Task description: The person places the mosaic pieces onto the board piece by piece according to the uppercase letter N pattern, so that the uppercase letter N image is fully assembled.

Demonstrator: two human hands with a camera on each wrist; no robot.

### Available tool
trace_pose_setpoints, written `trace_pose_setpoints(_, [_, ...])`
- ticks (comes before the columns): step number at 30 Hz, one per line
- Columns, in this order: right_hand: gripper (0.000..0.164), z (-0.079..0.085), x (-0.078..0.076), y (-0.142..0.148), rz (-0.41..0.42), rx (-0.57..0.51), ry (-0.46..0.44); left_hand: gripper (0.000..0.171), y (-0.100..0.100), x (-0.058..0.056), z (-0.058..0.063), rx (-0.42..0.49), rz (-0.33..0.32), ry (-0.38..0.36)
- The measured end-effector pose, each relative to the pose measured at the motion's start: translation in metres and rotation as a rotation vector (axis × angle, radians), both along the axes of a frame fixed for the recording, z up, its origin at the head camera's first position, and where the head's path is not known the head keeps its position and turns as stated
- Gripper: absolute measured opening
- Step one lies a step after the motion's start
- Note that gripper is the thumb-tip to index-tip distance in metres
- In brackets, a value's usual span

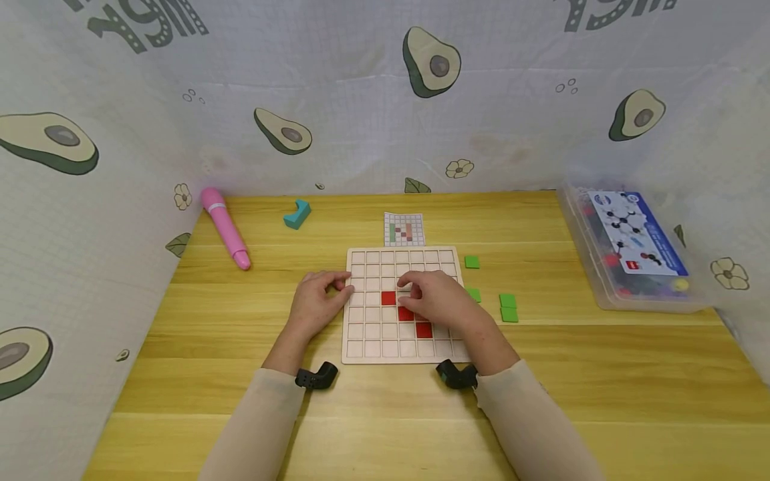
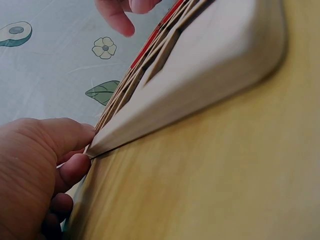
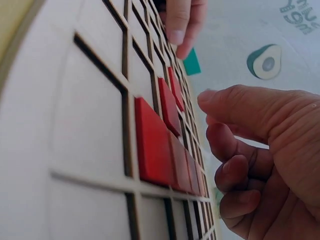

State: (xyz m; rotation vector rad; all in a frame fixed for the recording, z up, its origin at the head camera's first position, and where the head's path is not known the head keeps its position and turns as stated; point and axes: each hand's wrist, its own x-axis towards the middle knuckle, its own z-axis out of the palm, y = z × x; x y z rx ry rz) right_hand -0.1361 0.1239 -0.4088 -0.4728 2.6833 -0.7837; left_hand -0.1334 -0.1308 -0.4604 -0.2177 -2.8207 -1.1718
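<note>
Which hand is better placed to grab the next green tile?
Right, probably. The green tiles lie on the table right of the grid board, beside the right hand. The left hand rests at the board's left edge.

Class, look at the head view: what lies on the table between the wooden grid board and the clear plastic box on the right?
In the head view, four green square tiles lie on the bare table between the grid board and the plastic box.

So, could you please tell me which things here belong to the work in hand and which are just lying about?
In use:
- wooden grid board, steadied by the left hand
- red tiles under the right hand
- green tiles beside the board
- pattern card

Lying about:
- pink pen-like stick
- teal block
- clear plastic box
</note>
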Motion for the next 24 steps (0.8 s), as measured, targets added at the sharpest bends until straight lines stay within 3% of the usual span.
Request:
trace_pose_setpoints(6, [0.029,0.002,-0.001,0.024,-0.036,-0.026,0.015,0.029,0.000,-0.001,0.000,-0.009,-0.003,-0.005])
trace_pose_setpoints(13, [0.032,0.001,0.000,0.056,-0.136,-0.025,-0.055,0.029,0.000,0.000,0.001,-0.008,0.003,-0.015])
trace_pose_setpoints(24, [0.035,-0.002,0.007,0.111,-0.207,-0.010,-0.046,0.028,0.001,0.001,0.002,-0.005,0.004,-0.004])
